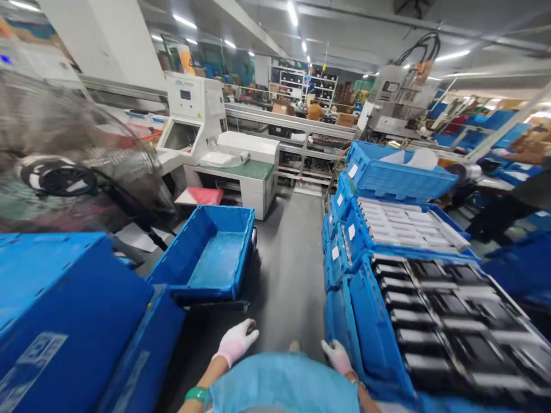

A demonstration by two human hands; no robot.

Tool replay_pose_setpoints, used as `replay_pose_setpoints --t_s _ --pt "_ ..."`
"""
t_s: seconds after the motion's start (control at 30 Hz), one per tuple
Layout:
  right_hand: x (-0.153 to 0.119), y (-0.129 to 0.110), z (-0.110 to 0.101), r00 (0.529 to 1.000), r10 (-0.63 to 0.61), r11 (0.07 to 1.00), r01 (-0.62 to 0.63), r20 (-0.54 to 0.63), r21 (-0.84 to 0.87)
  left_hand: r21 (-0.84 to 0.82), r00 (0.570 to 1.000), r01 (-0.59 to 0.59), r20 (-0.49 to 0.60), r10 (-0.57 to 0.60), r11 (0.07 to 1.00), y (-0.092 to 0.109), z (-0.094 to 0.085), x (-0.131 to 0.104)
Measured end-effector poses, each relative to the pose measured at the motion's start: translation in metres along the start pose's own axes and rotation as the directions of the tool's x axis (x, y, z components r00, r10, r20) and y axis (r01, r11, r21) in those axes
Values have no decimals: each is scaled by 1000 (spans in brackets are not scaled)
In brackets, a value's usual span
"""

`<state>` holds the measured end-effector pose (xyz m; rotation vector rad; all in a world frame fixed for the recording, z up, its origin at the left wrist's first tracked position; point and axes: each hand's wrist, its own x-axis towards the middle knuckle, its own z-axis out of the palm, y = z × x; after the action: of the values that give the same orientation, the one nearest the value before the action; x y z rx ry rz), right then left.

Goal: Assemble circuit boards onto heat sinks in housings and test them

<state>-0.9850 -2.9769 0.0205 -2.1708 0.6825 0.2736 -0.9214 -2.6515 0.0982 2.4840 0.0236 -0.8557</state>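
Leftmost blue crate (55,281) cut off, black parts (476,350) blurred

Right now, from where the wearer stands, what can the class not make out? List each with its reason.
All in the head view:
- Machine screen: too small to read.
- Left label: too blurred to read.
- Lower crates' contents: hidden by their walls.
- Plastic sheeting: blurred, cut off by the left edge.
- Wearer's legs: hidden by the blue shirt.

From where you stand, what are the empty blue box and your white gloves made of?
The blue box looks like hard, smooth plastic: its walls shine a little. The gloves look like soft cloth, perhaps knitted: matt and snug; blur hides any weave.
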Motion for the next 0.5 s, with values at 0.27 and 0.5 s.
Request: replay_pose_setpoints --t_s 0.27,0.5 --pt "273 -189 23 919 -262 958 286 296 -39 -78 965 207 -146 -216 975 43 -103 140" --pt "449 -269 17 931 -231 971 241 284 1 -41 955 256 -147 -259 966 83 -221 309"
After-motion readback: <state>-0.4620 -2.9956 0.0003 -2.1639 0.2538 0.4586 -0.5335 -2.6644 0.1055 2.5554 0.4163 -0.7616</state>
